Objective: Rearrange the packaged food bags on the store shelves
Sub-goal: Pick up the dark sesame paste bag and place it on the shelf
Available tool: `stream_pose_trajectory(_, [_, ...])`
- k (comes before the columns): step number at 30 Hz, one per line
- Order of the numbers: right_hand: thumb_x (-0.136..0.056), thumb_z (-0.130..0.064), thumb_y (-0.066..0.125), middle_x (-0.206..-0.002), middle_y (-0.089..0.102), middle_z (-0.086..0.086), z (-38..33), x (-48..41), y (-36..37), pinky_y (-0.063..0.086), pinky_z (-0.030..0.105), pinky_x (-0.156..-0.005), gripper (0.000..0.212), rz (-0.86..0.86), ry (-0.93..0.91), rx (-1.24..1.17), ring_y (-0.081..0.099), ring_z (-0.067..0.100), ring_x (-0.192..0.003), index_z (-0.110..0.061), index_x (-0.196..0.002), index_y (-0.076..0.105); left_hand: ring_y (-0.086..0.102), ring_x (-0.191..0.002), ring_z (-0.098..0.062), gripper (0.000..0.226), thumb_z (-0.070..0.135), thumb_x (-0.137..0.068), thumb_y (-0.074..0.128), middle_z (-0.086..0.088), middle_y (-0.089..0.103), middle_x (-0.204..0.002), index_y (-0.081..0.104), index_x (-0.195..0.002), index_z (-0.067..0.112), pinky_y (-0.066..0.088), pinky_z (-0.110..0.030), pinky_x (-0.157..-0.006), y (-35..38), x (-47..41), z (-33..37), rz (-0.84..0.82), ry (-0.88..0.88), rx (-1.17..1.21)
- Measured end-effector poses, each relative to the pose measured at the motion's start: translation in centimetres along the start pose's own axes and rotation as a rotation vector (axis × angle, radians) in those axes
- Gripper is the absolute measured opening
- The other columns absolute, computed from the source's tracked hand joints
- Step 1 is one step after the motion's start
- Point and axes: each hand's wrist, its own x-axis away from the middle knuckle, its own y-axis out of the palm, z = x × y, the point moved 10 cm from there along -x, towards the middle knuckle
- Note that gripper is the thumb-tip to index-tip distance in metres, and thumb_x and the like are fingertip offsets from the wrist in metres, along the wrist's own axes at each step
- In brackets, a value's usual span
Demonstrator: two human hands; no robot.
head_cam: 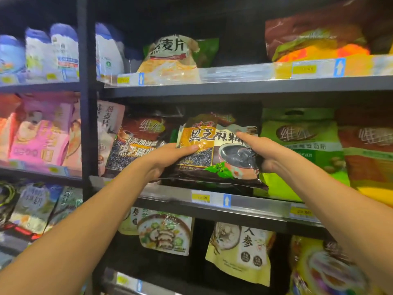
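A dark brown and gold black-sesame bag [214, 154] is held up in front of the middle shelf [255, 207]. My left hand [168, 156] grips its left edge, thumb lying across the front and fingers hidden behind. My right hand [261, 150] grips its right edge, thumb on the front near the top. The bag's bottom hangs just above the shelf lip. Directly behind and to its left stands a similar dark sesame bag [138, 143]. A green bag [302, 150] stands to its right.
The top shelf [234, 86] carries an oat bag [170, 58], white and blue bags [63, 52] and a brown and orange bag [319, 39]. Pink bags [42, 133] fill the left bay beyond a black upright post [87, 103]. Pale soup bags [240, 252] hang below.
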Motion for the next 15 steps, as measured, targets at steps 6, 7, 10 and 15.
stream_pose_trajectory(6, [-0.087, -0.044, 0.08, -0.097, 0.08, 0.011, 2.0, -1.7, 0.0, 0.063, 0.043, -0.078, 0.045, 0.012, 0.03, 0.046, 0.078, 0.027, -0.078, -0.01, -0.115, 0.072, 0.06, -0.077, 0.004, 0.013, 0.033, -0.098, 0.068, 0.013, 0.068, -0.099, 0.064, -0.107, 0.024, 0.05, -0.013, -0.066, 0.5, -2.8, -2.5, -0.05, -0.076, 0.068])
stream_pose_trajectory(7, [-0.086, -0.044, 0.08, -0.096, 0.08, 0.012, 2.6, -1.8, -0.1, 0.063, 0.043, -0.076, 0.047, 0.015, 0.035, 0.061, 0.078, 0.028, -0.077, -0.009, -0.115, 0.072, 0.06, -0.078, 0.004, 0.012, 0.028, -0.099, 0.069, 0.012, 0.068, -0.095, 0.065, -0.107, 0.021, 0.05, -0.013, -0.056, 0.6, -3.1, -3.1, -0.055, -0.096, 0.083])
stream_pose_trajectory(10, [-0.085, -0.045, 0.081, -0.09, 0.081, 0.012, 4.1, -2.1, -0.3, 0.062, 0.037, -0.064, 0.051, 0.033, 0.042, 0.107, 0.079, 0.027, -0.072, -0.007, -0.118, 0.07, 0.065, -0.096, -0.008, 0.04, 0.031, -0.091, 0.079, 0.001, 0.073, -0.107, 0.069, -0.12, 0.006, 0.058, -0.023, -0.079, 0.6, -3.8, -4.6, -0.036, -0.124, 0.03])
stream_pose_trajectory(15, [-0.083, -0.047, 0.083, -0.094, 0.081, 0.012, 4.6, -2.5, -0.4, 0.063, 0.038, -0.069, 0.056, 0.043, 0.041, 0.163, 0.08, 0.028, -0.079, -0.008, -0.12, 0.069, 0.07, -0.107, -0.025, 0.039, 0.019, -0.091, 0.078, -0.017, 0.073, -0.126, 0.069, -0.123, 0.0, 0.055, -0.036, -0.095, 0.4, -4.2, -4.6, -0.05, -0.109, -0.015])
